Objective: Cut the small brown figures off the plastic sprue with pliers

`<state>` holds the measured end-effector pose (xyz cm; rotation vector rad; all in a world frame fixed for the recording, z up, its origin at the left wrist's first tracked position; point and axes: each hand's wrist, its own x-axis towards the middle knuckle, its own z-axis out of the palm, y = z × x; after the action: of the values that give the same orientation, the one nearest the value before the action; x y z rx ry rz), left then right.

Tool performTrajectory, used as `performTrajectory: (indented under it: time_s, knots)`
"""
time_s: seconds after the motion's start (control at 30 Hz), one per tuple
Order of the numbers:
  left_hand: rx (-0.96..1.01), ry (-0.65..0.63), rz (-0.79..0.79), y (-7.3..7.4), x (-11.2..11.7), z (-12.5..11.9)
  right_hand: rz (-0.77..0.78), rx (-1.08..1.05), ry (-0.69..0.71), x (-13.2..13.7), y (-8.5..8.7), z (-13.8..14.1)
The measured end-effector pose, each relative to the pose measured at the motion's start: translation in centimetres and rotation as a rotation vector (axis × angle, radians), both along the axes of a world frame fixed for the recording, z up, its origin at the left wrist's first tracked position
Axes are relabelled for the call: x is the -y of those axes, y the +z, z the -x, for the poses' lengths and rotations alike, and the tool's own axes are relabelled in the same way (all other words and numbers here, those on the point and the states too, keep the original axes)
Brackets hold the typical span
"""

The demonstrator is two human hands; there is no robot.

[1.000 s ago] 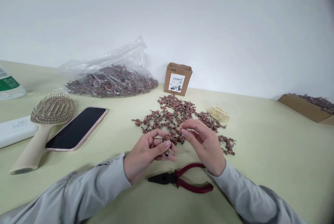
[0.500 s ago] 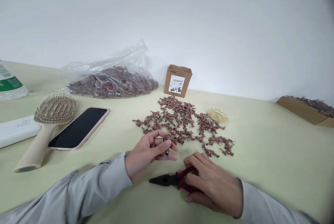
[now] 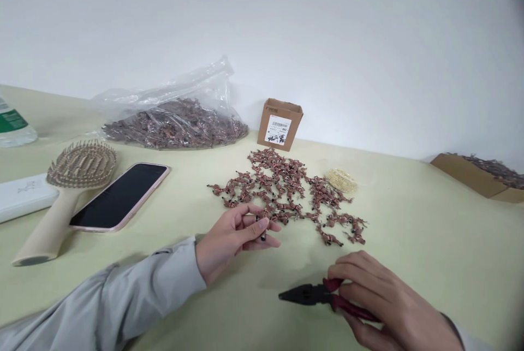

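My left hand point(image 3: 233, 237) rests on the pale green table point(image 3: 429, 242), pinching a small brown charm point(image 3: 262, 226) between thumb and fingers. My right hand point(image 3: 382, 299), near the front edge, is closed round the red handles of black-nosed pliers point(image 3: 309, 293), whose jaws point left. A scatter of small brown charms point(image 3: 286, 190) lies just beyond my left hand. Beside that scatter, on the right, sits a little heap of gold rings point(image 3: 341, 180).
A clear bag of brown charms point(image 3: 176, 122) and a small cardboard box point(image 3: 279, 123) stand by the wall. A phone point(image 3: 120, 195), a hairbrush point(image 3: 65, 190), a white case point(image 3: 20, 195) and a bottle point(image 3: 14, 127) lie left. An open box of charms point(image 3: 478, 174) sits right.
My right hand left the charm pile, came down onto the pliers, gripped the handles and drew them right and toward me. My left hand kept still with its charm.
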<state>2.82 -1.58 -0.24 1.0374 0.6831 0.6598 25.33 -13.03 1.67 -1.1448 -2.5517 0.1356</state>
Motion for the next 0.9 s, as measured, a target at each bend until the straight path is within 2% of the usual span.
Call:
performTrajectory:
  time_s: [0.13, 0.27, 0.4, 0.9]
  knots:
    - [-0.023, 0.001, 0.006, -0.1, 0.0, 0.0, -0.081, -0.081, -0.074, -0.6, 0.0, -1.0]
    - [-0.01, -0.004, -0.003, -0.2, -0.2, -0.1, -0.225, -0.192, -0.107, -2.1, 0.2, -1.3]
    - [-0.013, 0.0, -0.026, -0.2, -0.2, -0.1, -0.333, -0.177, -0.15, -3.7, 0.5, -1.2]
    - [-0.077, -0.005, -0.036, -0.1, -0.1, -0.1, -0.328, -0.321, -0.201, -6.3, -2.2, 0.2]
